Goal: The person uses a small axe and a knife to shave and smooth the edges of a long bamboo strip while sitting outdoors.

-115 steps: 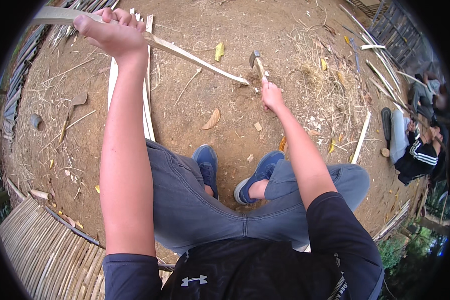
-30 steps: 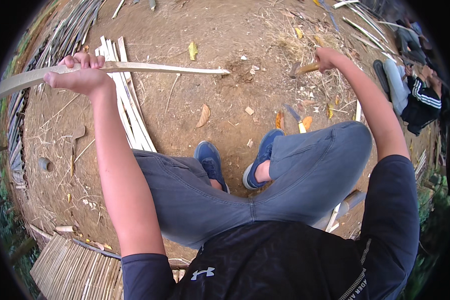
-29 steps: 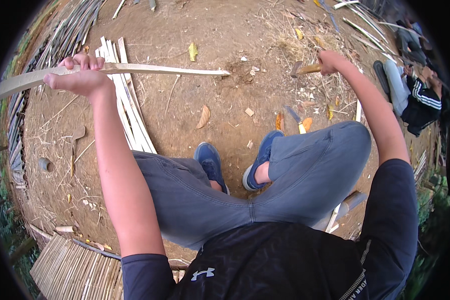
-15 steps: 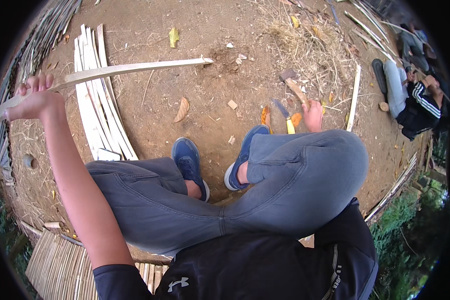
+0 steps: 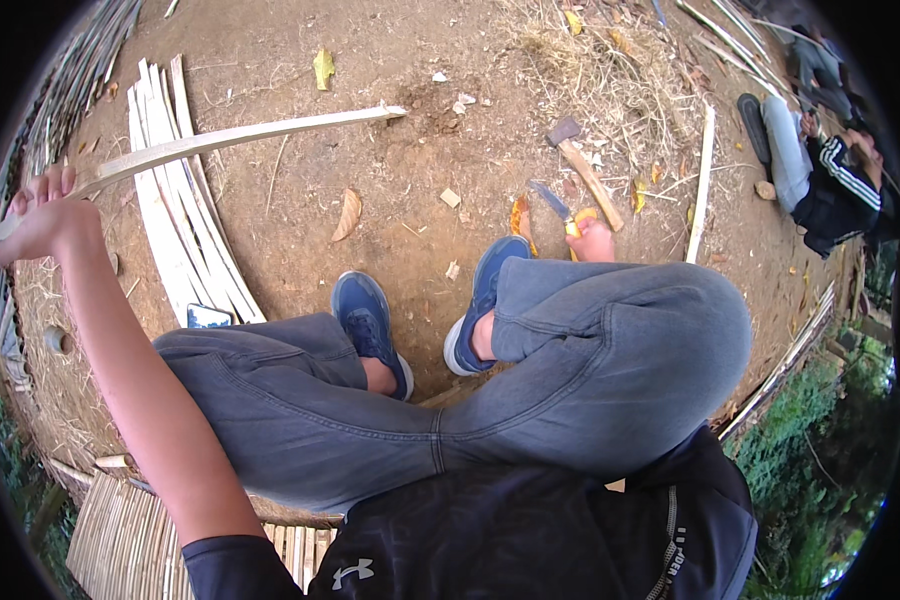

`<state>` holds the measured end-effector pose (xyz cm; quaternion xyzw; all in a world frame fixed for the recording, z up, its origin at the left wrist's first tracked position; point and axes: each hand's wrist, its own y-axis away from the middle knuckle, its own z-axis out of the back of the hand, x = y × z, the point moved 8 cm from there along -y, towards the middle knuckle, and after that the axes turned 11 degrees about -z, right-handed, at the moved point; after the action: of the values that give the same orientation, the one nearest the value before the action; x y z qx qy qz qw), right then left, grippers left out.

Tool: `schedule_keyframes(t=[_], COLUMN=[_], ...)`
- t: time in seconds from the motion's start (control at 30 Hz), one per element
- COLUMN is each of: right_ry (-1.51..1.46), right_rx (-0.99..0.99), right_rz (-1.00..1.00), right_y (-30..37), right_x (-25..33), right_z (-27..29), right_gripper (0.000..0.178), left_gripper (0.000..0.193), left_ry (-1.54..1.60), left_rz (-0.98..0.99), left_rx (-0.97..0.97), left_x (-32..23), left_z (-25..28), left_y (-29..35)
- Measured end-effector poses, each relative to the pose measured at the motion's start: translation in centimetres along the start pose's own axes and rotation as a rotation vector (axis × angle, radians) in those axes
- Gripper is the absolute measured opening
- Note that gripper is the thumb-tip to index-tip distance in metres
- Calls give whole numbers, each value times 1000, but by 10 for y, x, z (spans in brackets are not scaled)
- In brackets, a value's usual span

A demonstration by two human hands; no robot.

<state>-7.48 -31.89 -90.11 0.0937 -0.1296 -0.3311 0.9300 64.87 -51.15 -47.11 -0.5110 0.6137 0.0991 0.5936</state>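
Note:
A long pale wooden strip (image 5: 240, 138) reaches from the left edge over the ground, its splintered tip resting near a patch of chips. My left hand (image 5: 45, 215) is closed around its near end, arm stretched out. By my right shoe, a knife (image 5: 552, 203) with a grey blade and yellow handle lies on the dirt. My right hand (image 5: 594, 243) has its fingers closed at that handle, partly hidden behind my knee. Just beyond it lies a hatchet (image 5: 588, 170) with a dark head and wooden handle, untouched.
Several pale split strips (image 5: 185, 200) lie in a bundle at left, a phone (image 5: 209, 317) at their near end. Dry straw (image 5: 610, 70) covers ground at far right. Another person (image 5: 830, 180) sits at right. A slatted bamboo surface (image 5: 135, 540) is at lower left.
My right hand has let go of the hatchet handle and moved left onto the knife's handle. My left hand still holds the strip; the whole view has shifted slightly.

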Motion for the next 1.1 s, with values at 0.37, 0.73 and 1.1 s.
schedule_keyframes(t=[0.37,0.73,1.1], right_ry=[320,-269,-410], right_rx=[271,290,435], right_rz=[-232,103,305], right_y=[-29,-15,25], right_x=[-29,66,248], right_z=[8,198,233], right_gripper=[42,32,35], left_gripper=[69,52,60], left_ry=[178,332,435], left_rz=[23,-61,-96], left_rx=[137,309,499], left_x=[-52,-126,-138], left_z=[-30,-101,-118], left_y=[65,77,46])
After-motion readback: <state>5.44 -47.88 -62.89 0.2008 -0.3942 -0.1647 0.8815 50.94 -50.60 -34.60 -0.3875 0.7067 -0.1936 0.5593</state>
